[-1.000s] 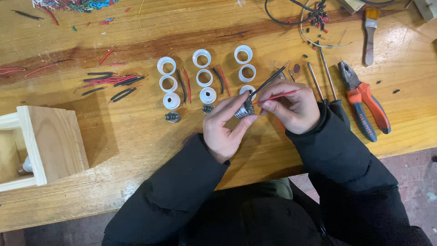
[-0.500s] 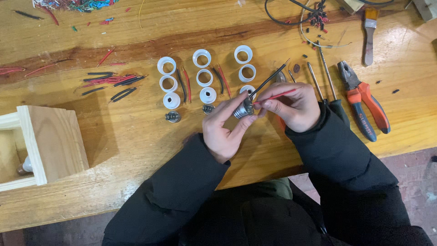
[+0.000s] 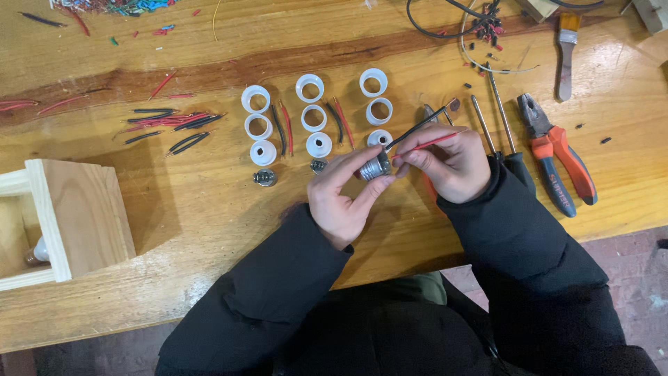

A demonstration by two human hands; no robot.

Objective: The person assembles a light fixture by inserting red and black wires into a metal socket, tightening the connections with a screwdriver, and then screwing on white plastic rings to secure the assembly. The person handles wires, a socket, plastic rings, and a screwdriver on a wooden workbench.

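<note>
My left hand (image 3: 346, 197) is pinching a small threaded metal lamp socket (image 3: 376, 167) just above the tabletop (image 3: 209, 202), fingers wrapped round it. My right hand (image 3: 451, 161) is closed on a red wire (image 3: 433, 143) and a black wire (image 3: 417, 127) running into that socket. White plastic rings (image 3: 313, 117) sit in rows just behind, pliers (image 3: 555, 153) off to the right.

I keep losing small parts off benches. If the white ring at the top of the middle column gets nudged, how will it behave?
The white ring looks like thin hollow plastic, so it is probably light and would slide easily on the glossy wooden bench. It lies flat on its open end, so rolling seems unlikely unless tipped on edge. The wire pieces beside it might catch it.
</note>
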